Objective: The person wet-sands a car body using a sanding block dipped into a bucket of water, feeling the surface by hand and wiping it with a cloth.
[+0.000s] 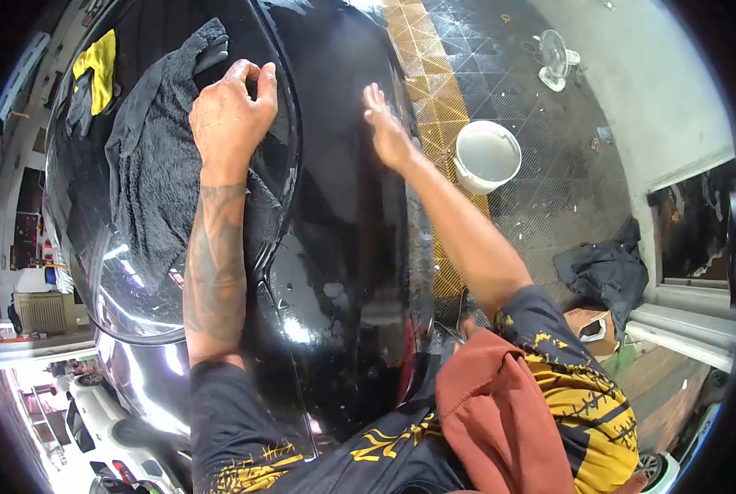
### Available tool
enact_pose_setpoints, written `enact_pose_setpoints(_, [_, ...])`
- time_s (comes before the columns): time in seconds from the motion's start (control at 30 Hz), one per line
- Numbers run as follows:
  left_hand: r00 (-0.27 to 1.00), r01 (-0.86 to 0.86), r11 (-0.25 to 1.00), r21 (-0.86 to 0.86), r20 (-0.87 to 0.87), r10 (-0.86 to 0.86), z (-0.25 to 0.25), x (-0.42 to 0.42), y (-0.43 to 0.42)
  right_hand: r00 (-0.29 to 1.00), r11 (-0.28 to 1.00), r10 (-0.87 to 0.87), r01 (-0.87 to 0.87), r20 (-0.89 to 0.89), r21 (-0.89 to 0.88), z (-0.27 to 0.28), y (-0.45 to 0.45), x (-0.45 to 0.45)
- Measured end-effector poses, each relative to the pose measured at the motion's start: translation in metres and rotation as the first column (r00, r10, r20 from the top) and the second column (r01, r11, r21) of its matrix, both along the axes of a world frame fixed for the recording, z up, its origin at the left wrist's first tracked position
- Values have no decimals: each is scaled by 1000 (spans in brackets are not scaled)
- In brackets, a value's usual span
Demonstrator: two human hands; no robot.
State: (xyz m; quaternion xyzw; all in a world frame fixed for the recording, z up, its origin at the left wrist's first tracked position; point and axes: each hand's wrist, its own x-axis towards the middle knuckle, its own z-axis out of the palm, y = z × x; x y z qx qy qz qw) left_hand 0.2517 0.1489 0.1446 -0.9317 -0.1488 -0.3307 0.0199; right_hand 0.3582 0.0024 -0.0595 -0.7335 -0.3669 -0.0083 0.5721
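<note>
My left hand (235, 115) is closed above the upper right part of a dark grey towel (158, 156), its thumb bent in toward the curled fingers. Whatever those fingers hold, if anything, is hidden behind the hand. The towel lies bunched on the glass of a black car (335, 206). Over to the right, my right hand (388, 136) is open, fingers stretched out, at the car's wet, glossy body panel near its edge. I cannot tell whether it touches the panel. A yellow and grey cloth (96, 74) rests farther left on the glass.
A white bucket (487, 156) stands on the yellow and dark tiled floor right of the car. Behind it is a white fan (555, 62). Dark fabric (607, 267) and a cardboard box (590, 329) lie by the wall. A rust-coloured cloth (500, 403) hangs against my body.
</note>
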Motion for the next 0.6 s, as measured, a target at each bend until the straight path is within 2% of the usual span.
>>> enact_pose_setpoints(0.1, [1000,14,1000,13,10,-14,-2,0,2,995,993,100,-100,-11,64,1,-48,-100])
enact_pose_setpoints(0.13, [1000,3,1000,7,-1,-3,-4,-1,3,990,991,132,-130,-43,37,4,-66,-129])
enact_pose_setpoints(0.2, [999,43,999,11,17,-43,-3,1,3,980,983,172,-164,-98,79,-5,-72,-122])
enact_pose_setpoints(0.23, [999,43,999,14,9,-43,-4,0,3,978,981,145,-121,-152,155,-17,-55,-98])
enact_pose_setpoints(0.27, [1000,30,1000,3,0,-30,-3,0,2,972,971,118,-70,-202,229,-35,-28,-52])
enact_pose_setpoints(0.3, [1000,15,1000,-6,0,-15,-1,1,2,985,969,78,-37,-157,245,-57,-6,-1])
enact_pose_setpoints(0.33, [1000,20,1000,3,4,-20,0,2,2,971,961,72,-6,-228,277,-57,10,33])
enact_pose_setpoints(0.43, [997,73,997,39,38,-74,-3,1,5,983,973,50,-8,-179,230,-51,6,9])
enact_pose_setpoints(0.47, [996,85,996,13,33,-85,-2,1,5,990,972,78,-49,-119,230,-41,-18,-38])
enact_pose_setpoints(0.53, [995,89,996,25,36,-90,3,-3,-2,991,994,109,-106,-84,39,-16,-62,-118])
enact_pose_setpoints(0.6, [939,289,951,-111,225,-259,6,-10,-6,981,982,182,-178,-70,67,-13,-83,-134])
